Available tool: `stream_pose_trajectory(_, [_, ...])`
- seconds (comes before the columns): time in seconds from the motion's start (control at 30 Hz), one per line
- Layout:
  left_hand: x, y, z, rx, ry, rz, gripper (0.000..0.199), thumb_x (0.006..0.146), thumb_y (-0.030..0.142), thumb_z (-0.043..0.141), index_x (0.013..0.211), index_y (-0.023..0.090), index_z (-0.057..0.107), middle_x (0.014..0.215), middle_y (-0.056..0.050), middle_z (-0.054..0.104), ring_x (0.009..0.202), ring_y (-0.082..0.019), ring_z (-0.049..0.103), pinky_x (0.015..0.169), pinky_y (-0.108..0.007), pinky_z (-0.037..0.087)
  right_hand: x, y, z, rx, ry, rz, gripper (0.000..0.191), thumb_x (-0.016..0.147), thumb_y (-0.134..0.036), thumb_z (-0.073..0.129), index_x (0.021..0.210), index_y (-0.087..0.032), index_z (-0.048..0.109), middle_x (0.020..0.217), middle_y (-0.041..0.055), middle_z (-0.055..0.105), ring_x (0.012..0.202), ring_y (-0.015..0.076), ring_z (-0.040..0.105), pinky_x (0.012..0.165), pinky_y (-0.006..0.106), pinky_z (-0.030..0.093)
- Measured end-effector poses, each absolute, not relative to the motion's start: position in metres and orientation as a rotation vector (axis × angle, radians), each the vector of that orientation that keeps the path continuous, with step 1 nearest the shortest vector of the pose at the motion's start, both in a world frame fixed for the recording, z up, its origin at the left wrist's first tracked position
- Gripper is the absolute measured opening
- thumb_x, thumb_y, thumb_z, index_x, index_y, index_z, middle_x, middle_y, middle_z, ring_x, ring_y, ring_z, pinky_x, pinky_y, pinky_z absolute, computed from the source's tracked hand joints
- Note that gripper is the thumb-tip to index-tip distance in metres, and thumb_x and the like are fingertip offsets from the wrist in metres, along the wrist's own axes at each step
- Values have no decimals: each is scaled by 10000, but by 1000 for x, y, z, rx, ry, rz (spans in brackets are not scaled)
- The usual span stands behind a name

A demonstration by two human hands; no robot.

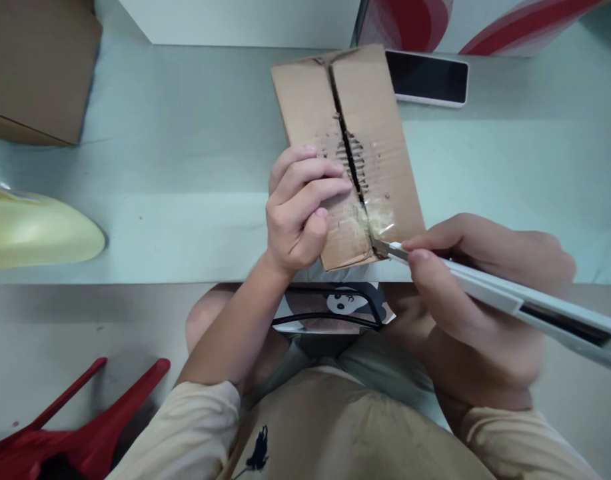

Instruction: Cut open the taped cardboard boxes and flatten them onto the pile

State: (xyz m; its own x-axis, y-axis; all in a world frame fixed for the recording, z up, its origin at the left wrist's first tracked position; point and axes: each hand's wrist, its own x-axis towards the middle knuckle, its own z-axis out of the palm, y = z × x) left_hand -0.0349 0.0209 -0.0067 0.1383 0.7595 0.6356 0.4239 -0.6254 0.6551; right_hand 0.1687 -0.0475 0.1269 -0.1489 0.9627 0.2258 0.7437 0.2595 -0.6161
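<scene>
A small cardboard box (385, 147) lies at a slant on the table, with a dark seam running down the middle of its top face. Around the seam the cardboard is torn and ridged, and a strip of clear tape shines towards the near end. My left hand (298, 213) holds the box on its left side, fingers bent over the top face and thumb tucked in. In my right hand (465, 287) is a white utility knife (495, 288), pinched near its front end. Its blade tip touches the near end of the seam.
Behind the box lies a phone (430, 78) with a dark screen. A white box (250, 20) and a red-and-white box (460, 27) stand at the back of the table (185, 167). To the left are a brown carton (35, 73) and a yellow rounded object (40, 230). A red stool (85, 427) stands below.
</scene>
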Motion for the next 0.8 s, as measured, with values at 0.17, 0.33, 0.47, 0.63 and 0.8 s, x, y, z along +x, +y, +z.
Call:
stream_pose_trajectory(0.17, [-34, 25, -3, 2189, 1075, 1660, 383, 1066, 509, 366, 1197, 387, 705, 1183, -6, 771, 1194, -285, 679, 1162, -575, 512, 178, -48, 130, -1441, -1953, 555, 130, 876, -194, 715, 757, -227, 674, 580, -51, 627, 437, 64, 444, 456, 249, 377])
stream_pose_trajectory(0.33, [-30, 29, 0, 2226, 1033, 1737, 354, 1053, 393, 381, 1217, 379, 695, 1164, -13, 772, 1184, -287, 677, 1077, -561, 572, 189, -42, 137, -1341, -1937, 631, 210, 847, -214, 726, 650, -237, 658, 508, -37, 594, 420, 97, 507, 376, 267, 280])
stream_pose_trajectory(0.47, [-31, 27, -3, 2230, 1077, 1679, 406, 1073, 458, 346, 1203, 360, 718, 1168, -32, 760, 1237, -311, 648, 1115, -599, 544, 185, -41, 137, -1401, -1551, 713, 127, 794, -250, 631, 673, -237, 670, 539, 4, 559, 469, 146, 458, 438, 327, 238])
stream_pose_trajectory(0.63, [-35, 21, -2, 2184, 1123, 1520, 487, 1061, 567, 317, 1186, 377, 747, 1225, -60, 732, 1362, -374, 582, 1211, -680, 447, 193, -34, 122, -1481, -1459, 588, 119, 785, -161, 650, 847, -245, 708, 767, 17, 651, 666, 179, 589, 610, 339, 433])
stream_pose_trajectory(0.8, [-26, 18, 10, 2251, 1065, 1690, 370, 993, 525, 493, 1223, 359, 730, 1159, -83, 713, 1292, -382, 604, 1137, -649, 482, 203, -24, 110, -1471, -1956, 630, 368, 851, -362, 801, 1207, -299, 736, 1102, 80, 703, 973, 251, 683, 731, 387, 555])
